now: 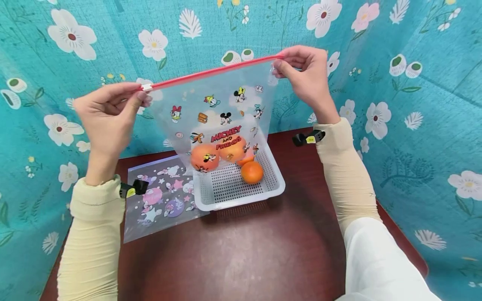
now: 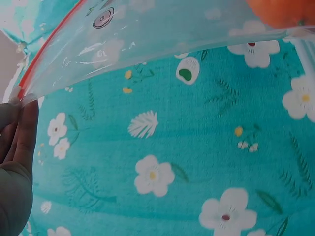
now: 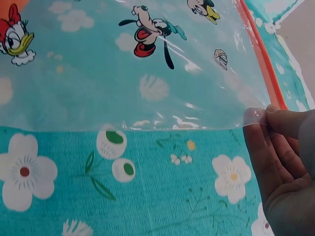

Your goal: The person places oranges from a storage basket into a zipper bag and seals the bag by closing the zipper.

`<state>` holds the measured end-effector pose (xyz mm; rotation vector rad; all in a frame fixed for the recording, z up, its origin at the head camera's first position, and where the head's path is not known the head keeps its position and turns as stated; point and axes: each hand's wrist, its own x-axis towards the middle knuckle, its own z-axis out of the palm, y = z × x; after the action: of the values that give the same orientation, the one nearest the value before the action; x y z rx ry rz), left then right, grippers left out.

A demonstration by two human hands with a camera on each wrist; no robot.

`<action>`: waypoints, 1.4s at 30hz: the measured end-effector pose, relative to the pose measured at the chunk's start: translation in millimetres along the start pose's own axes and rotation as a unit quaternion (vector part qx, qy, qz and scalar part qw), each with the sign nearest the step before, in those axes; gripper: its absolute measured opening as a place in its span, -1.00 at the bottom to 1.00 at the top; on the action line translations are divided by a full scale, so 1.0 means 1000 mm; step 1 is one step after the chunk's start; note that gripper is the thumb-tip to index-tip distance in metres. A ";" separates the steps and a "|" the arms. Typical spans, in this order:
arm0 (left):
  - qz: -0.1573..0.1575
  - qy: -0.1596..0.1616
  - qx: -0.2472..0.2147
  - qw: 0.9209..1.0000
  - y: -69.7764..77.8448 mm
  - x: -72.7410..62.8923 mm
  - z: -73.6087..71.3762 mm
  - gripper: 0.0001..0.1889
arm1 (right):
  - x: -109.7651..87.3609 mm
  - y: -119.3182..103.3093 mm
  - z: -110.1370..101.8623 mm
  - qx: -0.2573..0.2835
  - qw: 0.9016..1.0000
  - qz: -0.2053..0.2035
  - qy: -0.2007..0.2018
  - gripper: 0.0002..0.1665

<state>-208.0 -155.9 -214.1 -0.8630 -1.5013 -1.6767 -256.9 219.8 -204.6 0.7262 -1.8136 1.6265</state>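
Observation:
A clear zip bag (image 1: pixel 222 104) with a red zip strip and "Mickey and Friends" print hangs stretched between both hands. My left hand (image 1: pixel 109 113) pinches its top left corner, beside the white slider (image 1: pixel 147 87). At the top right corner, my right hand (image 1: pixel 306 75) pinches the bag edge between thumb and fingers. Through the bag's lower part show large oranges (image 1: pixel 205 157), which appear to lie inside it. Below hangs the white mesh basket (image 1: pixel 276 188), partly behind the bag. One uncovered orange (image 1: pixel 252 172) sits in this basket, with another partly hidden behind the plastic.
A second clear bag (image 1: pixel 162 200) with pink and purple prints lies flat on the dark red-brown table (image 1: pixel 263 251), left of the basket and partly under it. Behind and beside the table hangs a teal flowered cloth (image 1: pixel 395 167).

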 end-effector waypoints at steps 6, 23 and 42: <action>0.006 -0.014 0.024 1.000 -0.020 -0.002 0.010 -0.87 | -0.007 0.006 -0.015 0.028 0.999 0.008 0.013 -0.90; -0.025 -0.024 0.001 0.999 -0.046 -0.009 0.054 -0.87 | -0.017 0.030 -0.062 0.003 0.996 -0.071 0.051 -0.81; 0.006 -0.079 -0.024 0.997 -0.050 -0.013 0.115 -0.87 | -0.034 0.008 -0.076 0.003 0.958 -0.046 0.282 -0.84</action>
<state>-241.7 -37.1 -240.0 -1.0489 -1.5635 -1.6748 -234.9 297.0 -228.9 0.2934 -1.3421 1.5741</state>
